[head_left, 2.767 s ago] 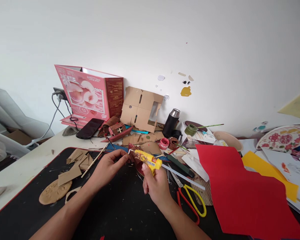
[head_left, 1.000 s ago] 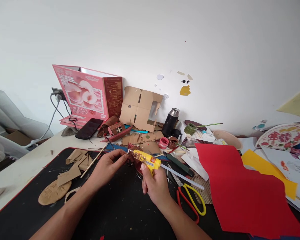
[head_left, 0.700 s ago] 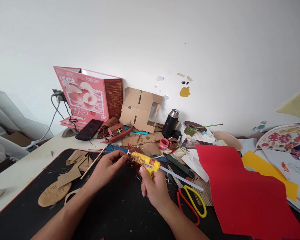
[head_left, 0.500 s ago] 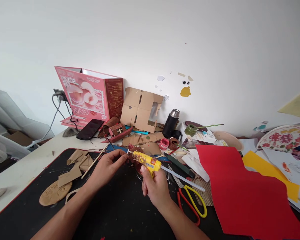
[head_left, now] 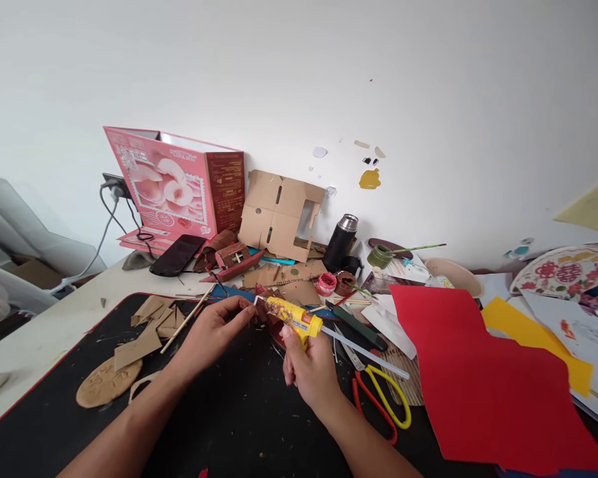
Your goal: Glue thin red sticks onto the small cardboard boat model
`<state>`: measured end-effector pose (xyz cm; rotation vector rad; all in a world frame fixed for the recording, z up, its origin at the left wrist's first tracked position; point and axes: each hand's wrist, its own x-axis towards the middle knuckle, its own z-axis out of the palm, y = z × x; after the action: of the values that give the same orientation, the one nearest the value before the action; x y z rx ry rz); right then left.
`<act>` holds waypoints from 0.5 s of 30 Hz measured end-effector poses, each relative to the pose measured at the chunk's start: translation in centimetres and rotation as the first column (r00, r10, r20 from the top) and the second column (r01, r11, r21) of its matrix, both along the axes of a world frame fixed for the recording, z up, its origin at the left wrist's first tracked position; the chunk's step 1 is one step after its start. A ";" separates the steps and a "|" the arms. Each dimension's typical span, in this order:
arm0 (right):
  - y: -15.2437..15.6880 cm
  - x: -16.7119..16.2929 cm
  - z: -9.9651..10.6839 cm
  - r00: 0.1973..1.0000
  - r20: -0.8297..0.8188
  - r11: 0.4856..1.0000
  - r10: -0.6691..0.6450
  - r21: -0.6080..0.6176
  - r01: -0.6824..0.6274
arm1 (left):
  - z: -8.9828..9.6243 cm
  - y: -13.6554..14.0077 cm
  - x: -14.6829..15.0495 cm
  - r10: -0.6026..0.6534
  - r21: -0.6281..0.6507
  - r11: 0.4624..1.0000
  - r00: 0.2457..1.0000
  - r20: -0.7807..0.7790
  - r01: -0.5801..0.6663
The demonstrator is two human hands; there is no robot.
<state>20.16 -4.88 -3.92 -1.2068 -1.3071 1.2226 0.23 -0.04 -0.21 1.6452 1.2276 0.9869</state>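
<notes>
My right hand (head_left: 311, 372) is wrapped round a yellow hot glue gun (head_left: 294, 317) with brown smears on its barrel. A long translucent glue stick (head_left: 366, 352) sticks out of the gun's back end. The nozzle points left toward my left hand (head_left: 224, 325), whose thumb and fingertips are pinched together. At those fingertips is a small white piece (head_left: 256, 302), close to the nozzle; whether they touch I cannot tell. Below and behind the gun lies a dark red-brown object (head_left: 275, 326), partly covered by the gun and my hand.
Red-and-yellow-handled scissors (head_left: 383, 398) and a green cutter (head_left: 356, 325) lie right of my right hand. Red paper (head_left: 488, 378) covers the right side. Cardboard scraps (head_left: 144, 342) and a clay oval (head_left: 108, 383) lie left. Behind stand a small model boat (head_left: 236, 262), paint jars (head_left: 327, 284) and a black flask (head_left: 341, 242).
The white piece at my left fingertips shows a broader face now. Both hands keep nearly the same place and grip. The whole view has shifted slightly.
</notes>
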 end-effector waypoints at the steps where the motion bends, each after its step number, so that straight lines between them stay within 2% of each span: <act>1: 0.0 0.0 0.1 1.000 -0.003 1.000 -0.002 0.002 0.002 | 0.0 0.0 0.1 -0.004 0.000 1.000 1.000 -0.002 0.004; 7: 0.0 0.0 0.5 0.999 -0.040 1.000 -0.028 -0.003 0.028 | 0.2 -0.1 -0.1 0.008 0.013 1.000 1.000 0.012 -0.008; 10: -0.2 0.2 0.2 1.000 -0.022 1.000 -0.021 0.009 0.021 | 0.1 0.4 -1.1 0.139 0.044 0.989 0.988 0.072 -0.142; 12: -0.3 0.3 0.0 1.000 0.023 0.999 0.001 0.038 -0.002 | -0.1 0.9 -1.9 0.252 0.056 0.963 0.955 0.158 -0.263; 15: -0.7 0.3 0.1 0.984 0.179 0.982 0.006 0.183 -0.039 | 0.1 1.4 -3.2 0.367 0.017 0.919 0.869 0.332 -0.394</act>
<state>20.46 -5.57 -3.86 -1.1885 -1.5343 1.0010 -3.00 1.36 -0.15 1.2531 1.3208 1.5083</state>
